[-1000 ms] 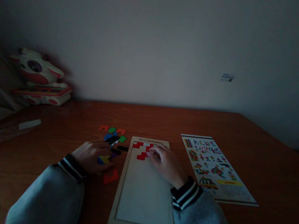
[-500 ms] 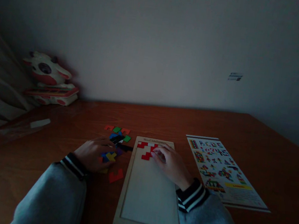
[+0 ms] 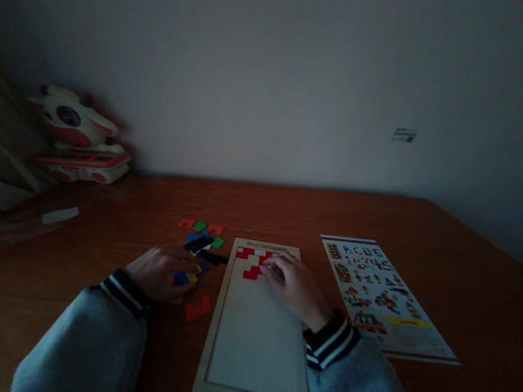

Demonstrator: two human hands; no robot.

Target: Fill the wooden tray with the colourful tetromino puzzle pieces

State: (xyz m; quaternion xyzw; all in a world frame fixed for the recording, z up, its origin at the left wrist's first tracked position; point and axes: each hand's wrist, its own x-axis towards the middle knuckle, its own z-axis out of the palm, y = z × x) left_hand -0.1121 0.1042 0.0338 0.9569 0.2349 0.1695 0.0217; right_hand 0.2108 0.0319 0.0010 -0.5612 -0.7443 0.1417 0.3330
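Note:
A shallow wooden puzzle board (image 3: pixel 262 365) lies in front of me, with several red puzzle pieces (image 3: pixel 250 273) and a little white near its top edge. My right hand (image 3: pixel 294 288) is over the upper right of the board, thumb and forefinger pinched at a red piece; its other fingers hide part of that corner. My left hand (image 3: pixel 161 271) rests over a loose pile of flat coloured pieces, fingers apart. Blue and yellow pieces (image 3: pixel 184 278) show between its thumb and fingers. Closer to me, an orange-red notched piece (image 3: pixel 197 308) lies beside the board.
Black, green and orange pieces (image 3: pixel 199 226) lie beyond my left hand. A printed pattern sheet (image 3: pixel 410 334) is right of the board. A cow-shaped toy keyboard (image 3: pixel 81 141) stands at the back left, near a white strip (image 3: pixel 60 215) on the table (image 3: pixel 361 213). Behind is a wall.
The view has shifted slightly. My left fingers have moved over the yellow piece, covering more of it. My right hand stays at the same red pieces.

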